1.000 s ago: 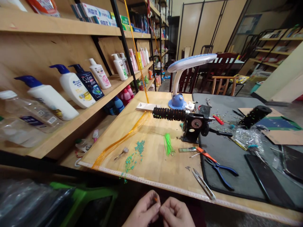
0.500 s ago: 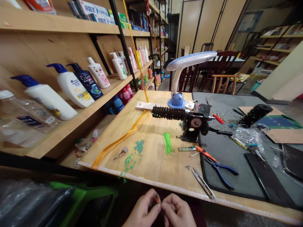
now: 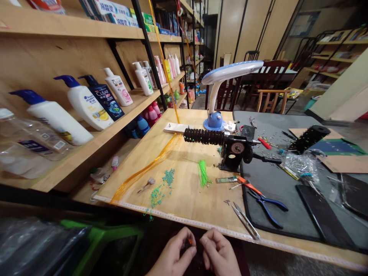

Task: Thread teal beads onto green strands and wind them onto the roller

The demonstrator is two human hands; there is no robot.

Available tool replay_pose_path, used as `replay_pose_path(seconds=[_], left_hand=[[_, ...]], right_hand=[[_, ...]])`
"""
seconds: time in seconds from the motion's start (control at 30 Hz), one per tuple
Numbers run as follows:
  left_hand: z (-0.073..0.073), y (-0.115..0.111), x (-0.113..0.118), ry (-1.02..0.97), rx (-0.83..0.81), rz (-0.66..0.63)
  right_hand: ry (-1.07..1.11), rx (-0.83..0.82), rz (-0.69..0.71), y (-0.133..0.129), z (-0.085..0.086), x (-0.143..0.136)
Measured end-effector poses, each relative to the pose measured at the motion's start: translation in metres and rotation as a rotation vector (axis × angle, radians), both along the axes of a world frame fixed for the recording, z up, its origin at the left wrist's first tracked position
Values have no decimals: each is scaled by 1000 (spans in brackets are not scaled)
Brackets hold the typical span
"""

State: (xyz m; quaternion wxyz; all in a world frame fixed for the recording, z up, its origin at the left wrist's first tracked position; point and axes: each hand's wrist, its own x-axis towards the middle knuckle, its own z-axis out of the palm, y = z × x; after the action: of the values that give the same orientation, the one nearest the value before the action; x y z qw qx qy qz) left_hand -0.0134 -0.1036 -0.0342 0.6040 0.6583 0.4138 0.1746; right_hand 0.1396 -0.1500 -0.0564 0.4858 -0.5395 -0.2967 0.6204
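Observation:
Just below the table's front edge, my left hand [image 3: 177, 253] is closed, with a small orange thing [image 3: 190, 241] showing between its curled fingers. My right hand [image 3: 220, 253] is beside it to the right, a small gap between them, its thumb and forefinger pressed together; anything it pinches is too small to make out. On the table [image 3: 184, 195] above the hands lie a bundle of green strands [image 3: 203, 174], teal beads [image 3: 168, 177] on green threads and long orange threads [image 3: 143, 168]. A black hand-cranked device [image 3: 232, 153] stands behind them with a dark ribbed roller.
Pointed tweezers [image 3: 245, 221] lie at the front edge, with blue-handled pliers [image 3: 267, 205] on the grey mat [image 3: 283, 218]. A blue and white lamp [image 3: 214, 120] stands behind the device. Shelves with bottles [image 3: 89, 105] line the left; a green stool [image 3: 106, 234] is below.
My hands have moved apart; their fingertips met before and now have a gap between them. My right hand has shifted slightly right and up. The things on the table have stayed in place.

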Motion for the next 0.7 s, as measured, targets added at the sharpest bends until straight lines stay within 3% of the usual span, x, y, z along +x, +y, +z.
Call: replay_pose_path(seconds=[0.2,0.5,0.7], left_hand=[[7,0,4,-36,-55,20],[2,-3,9,-78,-188,102],[-4,-4,11,-97,-214,143]], right_hand=[[-125,124,5,-5,-4,0],[-287,212,32,-7,-5,1],[-303,208,-67,-8,-5,-3]])
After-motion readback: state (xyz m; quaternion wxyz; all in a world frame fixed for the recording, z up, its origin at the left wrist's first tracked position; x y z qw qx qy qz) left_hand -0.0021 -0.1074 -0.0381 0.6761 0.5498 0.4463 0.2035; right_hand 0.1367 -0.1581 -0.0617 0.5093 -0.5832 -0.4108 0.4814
